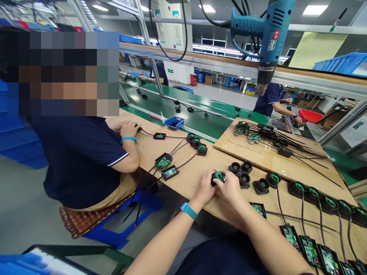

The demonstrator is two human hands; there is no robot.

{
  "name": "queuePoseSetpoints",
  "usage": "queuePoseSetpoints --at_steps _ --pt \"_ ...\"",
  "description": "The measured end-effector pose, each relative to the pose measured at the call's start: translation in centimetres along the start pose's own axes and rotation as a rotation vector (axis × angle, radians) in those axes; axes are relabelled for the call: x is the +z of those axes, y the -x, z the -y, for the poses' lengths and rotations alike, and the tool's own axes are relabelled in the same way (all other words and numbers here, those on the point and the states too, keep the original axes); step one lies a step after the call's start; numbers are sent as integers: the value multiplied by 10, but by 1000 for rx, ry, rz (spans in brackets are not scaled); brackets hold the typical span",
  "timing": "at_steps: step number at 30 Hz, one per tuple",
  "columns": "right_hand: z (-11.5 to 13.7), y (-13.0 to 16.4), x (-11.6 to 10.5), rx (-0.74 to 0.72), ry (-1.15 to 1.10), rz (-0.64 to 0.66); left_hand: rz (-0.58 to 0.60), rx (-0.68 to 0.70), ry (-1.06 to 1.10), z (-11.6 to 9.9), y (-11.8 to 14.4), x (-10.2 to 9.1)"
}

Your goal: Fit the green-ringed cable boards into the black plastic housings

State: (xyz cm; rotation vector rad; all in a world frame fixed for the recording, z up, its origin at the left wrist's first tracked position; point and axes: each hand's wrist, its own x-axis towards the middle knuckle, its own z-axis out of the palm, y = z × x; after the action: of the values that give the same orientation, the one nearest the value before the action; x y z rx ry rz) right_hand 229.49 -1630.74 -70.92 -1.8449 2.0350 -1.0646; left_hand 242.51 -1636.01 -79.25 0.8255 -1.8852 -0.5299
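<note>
left hand (205, 186) — curled about a round black housing with green board (219, 176) | right hand (231, 188) — gripping its opposite side | housing: between the hands | three flanged black housings (244, 180): just right of the grip

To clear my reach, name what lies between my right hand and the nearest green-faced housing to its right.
Head view, from the right hand: three clustered black cups, then a single cup nearer the housing.

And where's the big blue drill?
In the head view, the blue drill is up top, right of centre, nose down, above the brown board and up and right of the person's right hand.
</note>
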Motion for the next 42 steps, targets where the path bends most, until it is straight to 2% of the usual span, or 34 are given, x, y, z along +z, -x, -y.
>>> queuePoseSetpoints --at_steps 7,11,16,21,23,28,29,31,33,34,38,39,42 --pt "9 5 1 60 97 75 -10 -12 47 1 2 0" --pt "7 10 3 0 98 114 1 -76 78 3 2 0" --pt "-1 13 9 -148 129 138 62 -206 128 0 3 -5" --pt "-4 -5 14 -182 211 281 182 -462 96 9 2 -9" --pt "-6 -15 11 -192 257 299 98 -510 212 17 -4 -8" --pt "0 -18 8 -251 282 75 -308 -625 594 21 -12 -15" --pt "2 -16 9 -250 298 88 -377 -646 625 18 -13 -17" --pt "5 -14 12 -222 348 204 -484 -688 648 13 -13 -19" --pt "10 -13 12 -192 376 306 -514 -726 662 8 -14 -19" --pt "12 -13 10 -193 368 302 -525 -733 674 7 -13 -19" --pt "17 -9 6 -226 260 123 -530 -718 731 7 -12 -16" --pt "17 -7 7 -209 254 135 -531 -712 738 8 -11 -16" --pt "18 -5 8 -134 275 293 -520 -698 742 11 -7 -15"
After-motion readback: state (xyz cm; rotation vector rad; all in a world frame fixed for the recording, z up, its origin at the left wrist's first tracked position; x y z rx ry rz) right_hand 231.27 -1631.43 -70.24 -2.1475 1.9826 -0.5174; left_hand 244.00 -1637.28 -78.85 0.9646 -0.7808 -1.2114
